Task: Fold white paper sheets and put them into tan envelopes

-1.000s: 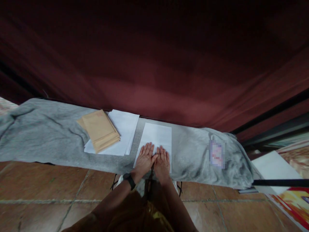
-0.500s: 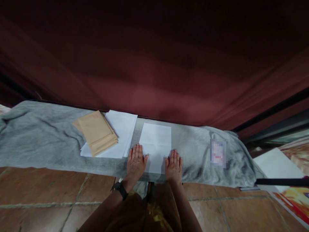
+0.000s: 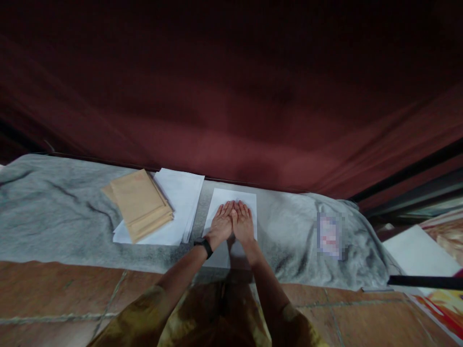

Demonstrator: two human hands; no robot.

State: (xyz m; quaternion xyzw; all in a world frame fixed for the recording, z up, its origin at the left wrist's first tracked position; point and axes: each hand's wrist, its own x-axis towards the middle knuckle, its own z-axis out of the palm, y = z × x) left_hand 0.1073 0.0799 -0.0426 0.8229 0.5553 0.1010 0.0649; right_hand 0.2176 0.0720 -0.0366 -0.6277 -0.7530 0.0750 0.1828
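A single white sheet of paper [image 3: 217,205] lies on a grey cloth [image 3: 58,207] spread over a low surface. My left hand [image 3: 221,222], with a black watch on the wrist, and my right hand [image 3: 243,223] lie flat side by side on the far half of that sheet, fingers stretched out and touching each other. Neither hand holds anything. To the left, a stack of tan envelopes [image 3: 139,205] rests on a pile of white sheets [image 3: 181,202].
A dark red curtain [image 3: 231,111] hangs right behind the cloth-covered surface. A blurred small card [image 3: 329,234] lies on the cloth at right. Brown floor tiles [image 3: 54,299] run in front. White and colourful boards [image 3: 419,253] lie at far right.
My hands went from the sheet's near edge, spread to its two sides, then came together again farther up on the sheet. The view shifted slightly.
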